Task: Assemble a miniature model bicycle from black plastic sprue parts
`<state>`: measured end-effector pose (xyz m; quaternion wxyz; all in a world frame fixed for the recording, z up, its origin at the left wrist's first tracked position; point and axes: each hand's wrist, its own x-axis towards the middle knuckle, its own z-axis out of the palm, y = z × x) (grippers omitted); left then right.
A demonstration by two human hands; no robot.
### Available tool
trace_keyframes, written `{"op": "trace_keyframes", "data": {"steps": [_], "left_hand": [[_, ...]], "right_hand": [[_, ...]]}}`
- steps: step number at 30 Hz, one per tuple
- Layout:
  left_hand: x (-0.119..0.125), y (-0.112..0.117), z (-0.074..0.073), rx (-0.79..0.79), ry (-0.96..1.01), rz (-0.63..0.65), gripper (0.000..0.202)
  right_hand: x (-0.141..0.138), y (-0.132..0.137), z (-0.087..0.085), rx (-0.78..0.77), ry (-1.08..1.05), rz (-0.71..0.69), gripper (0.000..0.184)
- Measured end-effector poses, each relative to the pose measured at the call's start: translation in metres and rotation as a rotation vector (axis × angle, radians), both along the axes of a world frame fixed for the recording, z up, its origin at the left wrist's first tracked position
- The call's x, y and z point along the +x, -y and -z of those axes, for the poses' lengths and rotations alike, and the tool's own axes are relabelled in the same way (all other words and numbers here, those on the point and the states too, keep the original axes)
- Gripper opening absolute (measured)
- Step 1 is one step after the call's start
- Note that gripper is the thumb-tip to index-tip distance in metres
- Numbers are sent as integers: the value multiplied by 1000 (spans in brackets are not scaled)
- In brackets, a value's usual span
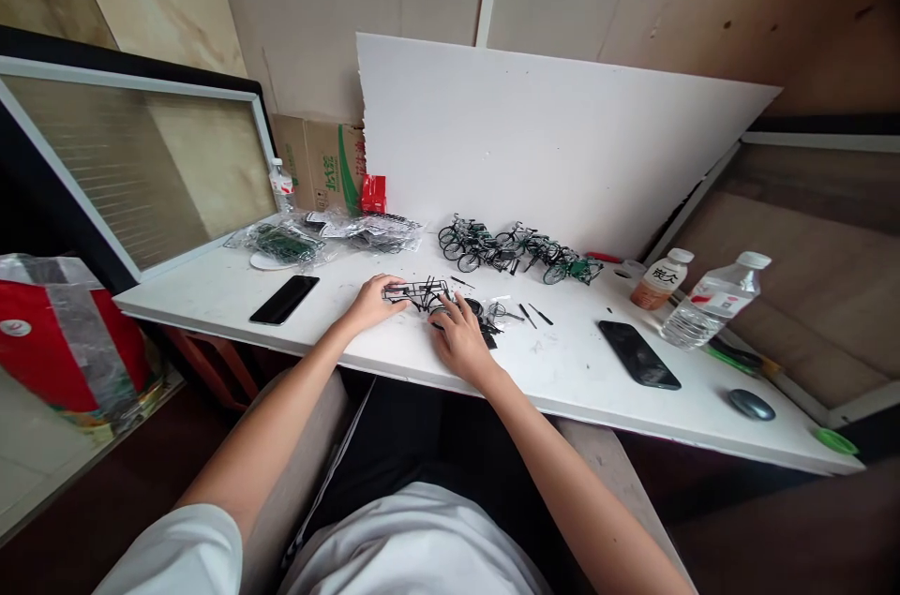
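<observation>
My left hand (377,304) pinches the left end of a thin black plastic parts frame (420,288) between thumb and fingers, just above the white table. My right hand (459,334) bends over the frame's right end, with thumb and fingertips closed on its black pieces; its fingers partly hide what they touch. Loose black bicycle parts (487,325) lie right beside that hand, with a small clear bag (501,312) among them. Two slim black tools (540,315), perhaps small screwdrivers, rest further right.
Several small model bicycles (520,248) stand at the back. Plastic-bagged parts (285,241) lie back left, near a phone (284,299). Towards the right are another phone (638,354), a brown drink bottle (661,280), a water bottle (717,300) and a mouse (751,404).
</observation>
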<state>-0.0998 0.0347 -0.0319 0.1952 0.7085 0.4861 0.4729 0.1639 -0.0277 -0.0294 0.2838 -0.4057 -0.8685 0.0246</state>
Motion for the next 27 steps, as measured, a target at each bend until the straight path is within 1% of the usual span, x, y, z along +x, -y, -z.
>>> {"op": "trace_keyframes", "data": {"steps": [2,5,10,14,17,19,23,26,27], "left_hand": [[7,3,-2,31,2,-13,51],[13,7,-4,28,3,-15,50],[10,11,-8,16,-35,8,49],[5,14,-11,-16,-39,30,48],[5,16,-13,-22,-40,46,48],[4,16,-15,-35,-41,55,49],[-9,16,-23,-104,-66,69,54],[-21,18,-33,-143,-61,64,58],[-24,20,-37,-151,-61,59,60]], "right_hand": [[3,-3,2,23,6,21,36],[6,-5,0,34,4,64,38],[7,-4,-10,-29,-63,102,44],[12,-7,-17,-110,-246,147,41],[20,-16,-19,-182,-422,199,38],[27,-23,-20,-228,-489,249,37],[39,-32,-20,-256,-509,335,36],[45,-31,-23,-232,-429,383,37],[46,-29,-25,-218,-384,403,41]]}}
